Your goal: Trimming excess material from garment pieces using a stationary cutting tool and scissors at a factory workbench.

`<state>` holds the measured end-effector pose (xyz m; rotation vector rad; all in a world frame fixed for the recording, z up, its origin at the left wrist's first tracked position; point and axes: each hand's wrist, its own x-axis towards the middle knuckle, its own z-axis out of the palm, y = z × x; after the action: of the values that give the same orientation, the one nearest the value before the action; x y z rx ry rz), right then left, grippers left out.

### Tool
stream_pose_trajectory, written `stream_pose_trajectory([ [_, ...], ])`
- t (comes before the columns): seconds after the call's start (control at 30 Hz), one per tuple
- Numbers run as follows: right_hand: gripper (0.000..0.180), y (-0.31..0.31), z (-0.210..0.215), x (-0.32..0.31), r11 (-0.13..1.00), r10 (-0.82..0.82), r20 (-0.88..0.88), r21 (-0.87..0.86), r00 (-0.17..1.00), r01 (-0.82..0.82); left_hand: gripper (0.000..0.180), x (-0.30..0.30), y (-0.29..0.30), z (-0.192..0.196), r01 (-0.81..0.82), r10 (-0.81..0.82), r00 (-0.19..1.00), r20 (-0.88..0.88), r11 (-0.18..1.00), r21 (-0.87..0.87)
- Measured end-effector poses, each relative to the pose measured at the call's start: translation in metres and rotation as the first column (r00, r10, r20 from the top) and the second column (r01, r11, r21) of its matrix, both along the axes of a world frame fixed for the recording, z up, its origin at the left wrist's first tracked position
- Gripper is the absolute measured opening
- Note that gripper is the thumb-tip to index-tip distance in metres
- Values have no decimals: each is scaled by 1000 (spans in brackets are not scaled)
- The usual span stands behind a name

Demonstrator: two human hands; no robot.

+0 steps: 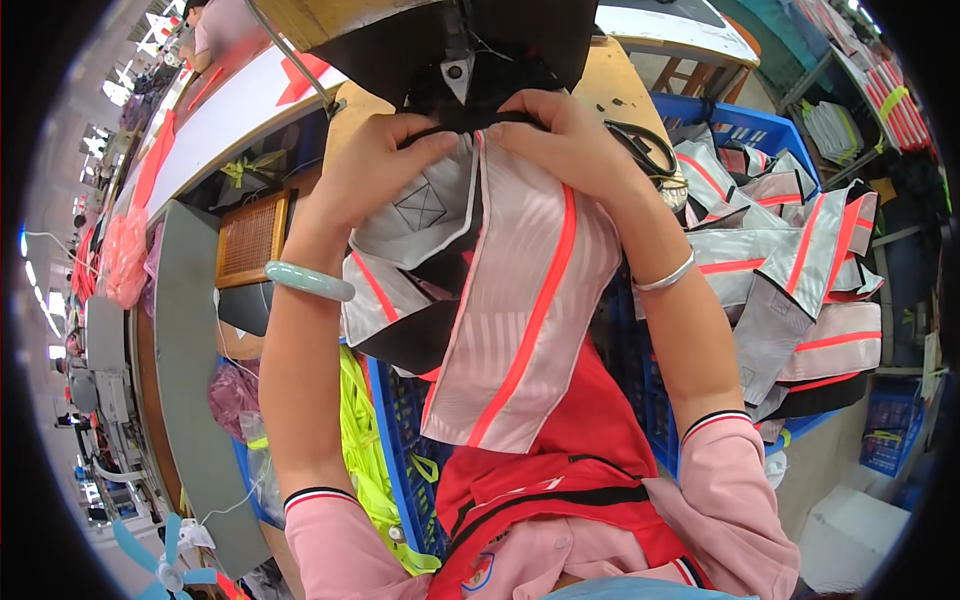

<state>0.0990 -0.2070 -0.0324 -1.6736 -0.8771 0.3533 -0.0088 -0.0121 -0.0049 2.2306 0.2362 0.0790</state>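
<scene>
A silver-grey reflective fabric strip [515, 300] with an orange-red stripe hangs from both hands toward my lap. My left hand [385, 165] pinches its top edge between thumb and fingers, beside a grey flap [420, 205] stitched with a crossed square. On the other side of the seam, my right hand [575, 140] grips the same edge, thumb close to the left thumb. Just beyond the fingertips is the dark head of a sewing machine [430, 60] with a metal part [457, 75]. Black-handled scissors [640, 145] lie beside my right hand.
At right, a blue crate [745, 120] is heaped with similar striped fabric pieces [790, 250]. Bright yellow-green fabric [365, 450] hangs at lower left beside another blue crate [390, 440]. A long white table [215, 125] runs along the far left, where another person [225, 35] is at work.
</scene>
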Motion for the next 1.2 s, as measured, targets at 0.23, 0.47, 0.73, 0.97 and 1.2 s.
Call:
stream_pose_trajectory([
  [0.23,35,5,9,13,999,17,6,-49,1000,-17,31,9,2,6,-28,26,999,-23,997,-75],
  [0.47,36,9,11,15,999,-10,-92,45,996,14,34,16,4,7,-77,69,997,-42,962,-263],
  [0.73,33,3,19,10,999,-29,-22,17,999,29,33,13,9,5,-117,117,993,-8,974,-193],
  [0.97,51,-56,40,-4,904,405,-283,-19,870,-427,26,-27,-15,-1,53,-37,998,55,950,-307],
  [1.2,43,-67,10,-56,802,487,-72,-358,871,-478,23,-63,-78,-18,204,-98,956,278,900,-385],
])
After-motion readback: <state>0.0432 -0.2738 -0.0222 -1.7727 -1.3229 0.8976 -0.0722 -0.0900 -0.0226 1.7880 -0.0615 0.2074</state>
